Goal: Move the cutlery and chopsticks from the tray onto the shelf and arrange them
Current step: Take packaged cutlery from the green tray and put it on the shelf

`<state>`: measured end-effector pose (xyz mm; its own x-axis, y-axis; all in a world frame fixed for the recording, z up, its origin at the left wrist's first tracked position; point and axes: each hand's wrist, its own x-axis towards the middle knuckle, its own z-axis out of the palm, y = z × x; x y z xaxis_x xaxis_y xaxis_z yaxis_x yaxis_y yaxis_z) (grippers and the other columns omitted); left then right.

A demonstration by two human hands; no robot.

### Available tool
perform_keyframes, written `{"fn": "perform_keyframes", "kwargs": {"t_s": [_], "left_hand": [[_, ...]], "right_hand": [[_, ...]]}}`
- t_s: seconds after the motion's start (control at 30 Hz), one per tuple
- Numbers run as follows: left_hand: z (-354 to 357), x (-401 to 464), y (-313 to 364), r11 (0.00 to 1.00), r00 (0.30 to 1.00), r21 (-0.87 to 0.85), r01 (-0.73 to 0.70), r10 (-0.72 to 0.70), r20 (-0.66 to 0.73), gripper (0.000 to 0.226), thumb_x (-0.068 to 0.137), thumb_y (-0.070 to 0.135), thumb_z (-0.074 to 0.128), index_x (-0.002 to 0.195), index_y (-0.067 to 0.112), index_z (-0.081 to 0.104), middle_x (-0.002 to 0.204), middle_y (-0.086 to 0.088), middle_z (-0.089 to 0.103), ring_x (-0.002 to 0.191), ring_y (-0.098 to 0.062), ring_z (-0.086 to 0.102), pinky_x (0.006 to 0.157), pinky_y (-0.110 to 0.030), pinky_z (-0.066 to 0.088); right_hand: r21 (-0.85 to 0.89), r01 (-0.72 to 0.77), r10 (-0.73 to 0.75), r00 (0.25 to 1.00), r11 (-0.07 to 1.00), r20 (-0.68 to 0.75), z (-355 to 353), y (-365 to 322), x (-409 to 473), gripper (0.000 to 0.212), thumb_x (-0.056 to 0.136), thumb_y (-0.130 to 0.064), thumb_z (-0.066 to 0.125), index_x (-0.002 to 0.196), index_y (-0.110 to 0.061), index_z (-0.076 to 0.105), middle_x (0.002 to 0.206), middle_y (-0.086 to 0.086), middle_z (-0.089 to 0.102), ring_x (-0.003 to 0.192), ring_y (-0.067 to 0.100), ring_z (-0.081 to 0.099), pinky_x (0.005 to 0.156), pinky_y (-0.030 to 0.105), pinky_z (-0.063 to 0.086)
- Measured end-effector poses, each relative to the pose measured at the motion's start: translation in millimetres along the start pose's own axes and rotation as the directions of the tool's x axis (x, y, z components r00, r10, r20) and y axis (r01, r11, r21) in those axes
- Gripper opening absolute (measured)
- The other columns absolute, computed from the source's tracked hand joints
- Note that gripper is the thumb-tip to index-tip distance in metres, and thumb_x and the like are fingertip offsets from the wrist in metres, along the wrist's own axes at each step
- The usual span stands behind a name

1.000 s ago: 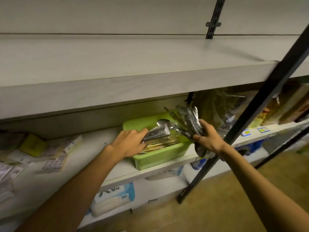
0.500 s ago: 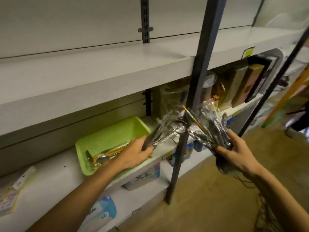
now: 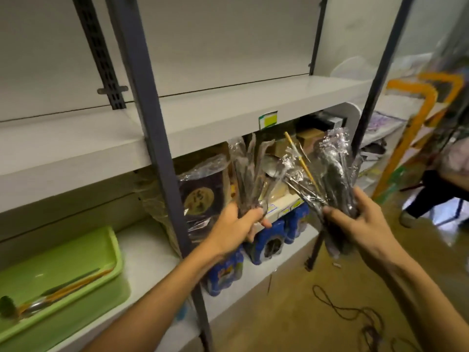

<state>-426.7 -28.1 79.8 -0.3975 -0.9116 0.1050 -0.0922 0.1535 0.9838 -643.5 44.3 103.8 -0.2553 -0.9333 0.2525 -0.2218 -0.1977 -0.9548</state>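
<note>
My left hand [image 3: 234, 228] grips a bundle of plastic-wrapped cutlery [image 3: 247, 174] that points upward, in front of the lower shelf. My right hand [image 3: 360, 219] grips a bigger bundle of wrapped cutlery [image 3: 330, 171] with a wooden chopstick [image 3: 300, 161] sticking out of it. Both bundles are held in the air to the right of the dark upright post [image 3: 152, 138]. The green tray [image 3: 63, 273] sits at the lower left on the shelf board, with a few chopsticks and a metal piece [image 3: 61, 290] left inside. The pale upper shelf [image 3: 215, 110] lies bare just above the hands.
Wrapped packages [image 3: 200, 194] and boxes stand on the lower shelf behind the bundles. Blue bottle packs [image 3: 271, 237] sit below them. A second dark post [image 3: 368, 97] stands at the right. A cord [image 3: 355, 313] lies on the floor. An orange frame [image 3: 418, 118] stands further right.
My left hand lifted its cutlery bundle out of the tray and carried it to the right, up beside the right hand. The view swung right, so the tray now lies at the far left.
</note>
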Motion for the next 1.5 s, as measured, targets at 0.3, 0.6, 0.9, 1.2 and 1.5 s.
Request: {"fn": "perform_keyframes", "kwargs": {"t_s": [0.3, 0.6, 0.9, 1.2, 1.5], "left_hand": [[38.7, 122.3, 66.0, 0.990, 0.989, -0.142, -0.018, -0.003, -0.149, 0.021, 0.096, 0.015, 0.050, 0.099, -0.003, 0.060, 0.073, -0.007, 0.073, 0.041, -0.007, 0.048, 0.040, -0.018, 0.037], [56.6, 300.5, 114.7, 0.920, 0.985, -0.391, 0.004, -0.071, -0.156, 0.019, 0.093, 0.016, 0.058, 0.107, 0.003, 0.058, 0.077, -0.013, 0.069, 0.051, -0.015, 0.061, 0.044, -0.023, 0.041], [75.8, 465.0, 143.2, 0.896, 0.964, -0.399, 0.196, -0.250, -0.087, 0.010, 0.092, 0.007, 0.050, 0.083, 0.006, 0.055, 0.081, -0.016, 0.066, 0.043, -0.019, 0.061, 0.037, -0.019, 0.039], [69.2, 552.5, 138.2, 0.913, 0.900, -0.246, 0.325, -0.379, -0.215, 0.004, 0.088, 0.004, 0.052, 0.084, 0.005, 0.052, 0.074, -0.011, 0.052, 0.053, -0.021, 0.054, 0.038, -0.021, 0.048], [89.6, 601.5, 121.5, 0.851, 0.834, 0.307, 0.426, -0.238, -0.499, 0.020, 0.086, 0.025, 0.058, 0.095, 0.007, 0.056, 0.085, -0.012, 0.062, 0.072, -0.031, 0.070, 0.057, -0.032, 0.053]], "right_hand": [[0.088, 0.049, -0.048, 0.999, 0.995, -0.011, -20.5, -8.7, 129.7, 0.027, 0.086, -0.008, 0.067, 0.108, -0.022, 0.059, 0.097, -0.002, 0.071, 0.089, 0.013, 0.069, 0.082, 0.034, 0.055], [0.079, 0.008, -0.005, 0.999, 0.997, -0.043, -42.5, -24.8, 297.8, 0.034, 0.087, -0.010, 0.066, 0.117, -0.020, 0.053, 0.100, 0.007, 0.067, 0.083, 0.019, 0.068, 0.073, 0.033, 0.059], [0.056, -0.043, 0.047, 0.996, 0.997, -0.076, -64.6, -9.7, 452.0, 0.023, 0.084, -0.003, 0.067, 0.097, -0.019, 0.057, 0.086, 0.007, 0.067, 0.069, 0.014, 0.064, 0.052, 0.024, 0.051], [-0.106, -0.129, 0.135, 0.989, 0.986, 0.054, -94.8, 10.1, 565.7, 0.062, 0.081, -0.002, 0.069, 0.137, -0.009, 0.045, 0.089, 0.004, 0.065, 0.067, 0.014, 0.060, 0.055, 0.026, 0.054], [-0.427, 0.026, 0.141, 0.925, 0.904, 0.353, -122.1, 23.9, 653.5, 0.064, 0.080, -0.006, 0.072, 0.137, -0.010, 0.042, 0.109, 0.008, 0.062, 0.091, 0.022, 0.063, 0.070, 0.027, 0.053]]}}
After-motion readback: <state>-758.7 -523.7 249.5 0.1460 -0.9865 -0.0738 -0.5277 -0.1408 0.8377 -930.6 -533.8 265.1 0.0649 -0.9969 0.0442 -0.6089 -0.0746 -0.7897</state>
